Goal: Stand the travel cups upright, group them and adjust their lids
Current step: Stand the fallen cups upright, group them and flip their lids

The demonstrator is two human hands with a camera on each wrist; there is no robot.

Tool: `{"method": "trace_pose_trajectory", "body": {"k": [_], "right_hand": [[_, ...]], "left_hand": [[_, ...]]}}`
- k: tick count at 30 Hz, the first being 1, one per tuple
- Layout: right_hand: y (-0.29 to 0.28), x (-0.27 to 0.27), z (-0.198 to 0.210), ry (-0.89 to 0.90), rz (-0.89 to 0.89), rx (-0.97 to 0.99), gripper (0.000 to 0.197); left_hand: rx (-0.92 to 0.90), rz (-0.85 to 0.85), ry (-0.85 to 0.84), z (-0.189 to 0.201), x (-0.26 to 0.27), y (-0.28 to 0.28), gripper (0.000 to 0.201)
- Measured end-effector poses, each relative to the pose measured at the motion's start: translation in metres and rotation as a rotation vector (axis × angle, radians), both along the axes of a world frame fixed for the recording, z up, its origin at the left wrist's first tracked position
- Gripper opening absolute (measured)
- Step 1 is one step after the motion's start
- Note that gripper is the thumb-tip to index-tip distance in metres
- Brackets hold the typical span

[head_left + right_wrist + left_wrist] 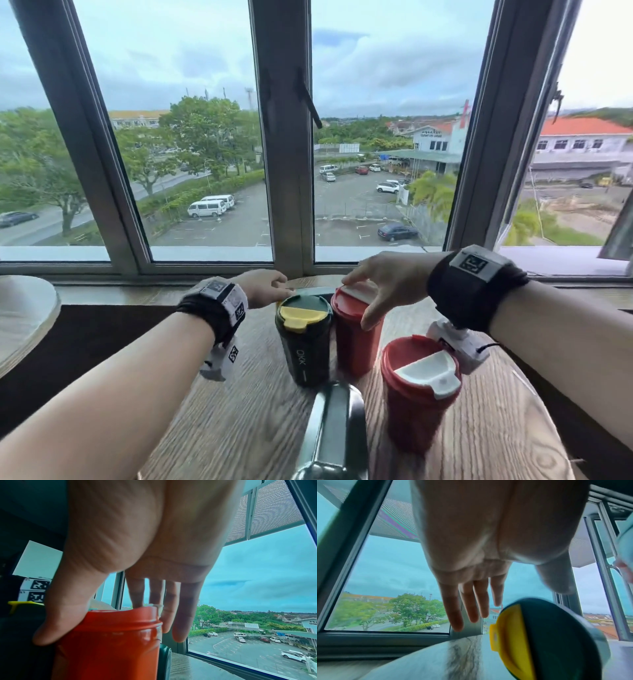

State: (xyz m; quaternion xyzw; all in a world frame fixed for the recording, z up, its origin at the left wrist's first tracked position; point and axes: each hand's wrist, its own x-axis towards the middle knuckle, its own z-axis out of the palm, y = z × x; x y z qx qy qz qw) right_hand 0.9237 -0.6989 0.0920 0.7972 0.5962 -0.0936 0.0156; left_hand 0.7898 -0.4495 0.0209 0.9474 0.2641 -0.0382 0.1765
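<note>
A far red cup (356,337) is standing upright on the round table (239,411), touching the dark green cup (305,346) (yellow flap). The right hand (383,287) is gripping its lid; twisting squarely should seat it. The left hand (265,287) is hovering, fingers straight.

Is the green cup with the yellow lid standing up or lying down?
Standing up. The green cup stands on its base on the wooden table, yellow flap on top, beside the far red cup.

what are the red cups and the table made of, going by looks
Red cups: likely plastic, smooth and slightly glossy, with soft highlights on the wall; lids carry white flaps. Table: wood or wood-look laminate, matte, with dark grain lines; which one cannot be told.
</note>
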Motion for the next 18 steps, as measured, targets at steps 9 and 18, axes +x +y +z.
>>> {"method": "trace_pose_trajectory", "body": {"k": [9, 18], "right_hand": [[0.001, 0.002, 0.001, 0.02, -0.072, -0.018, 0.096], [-0.002, 0.005, 0.0, 0.057, -0.113, -0.022, 0.102]], "left_hand": [[-0.154, -0.021, -0.182, -0.008, 0.014, 0.011, 0.048], [-0.074, -0.087, -0.252, 0.049, 0.032, -0.011, 0.062]]}}
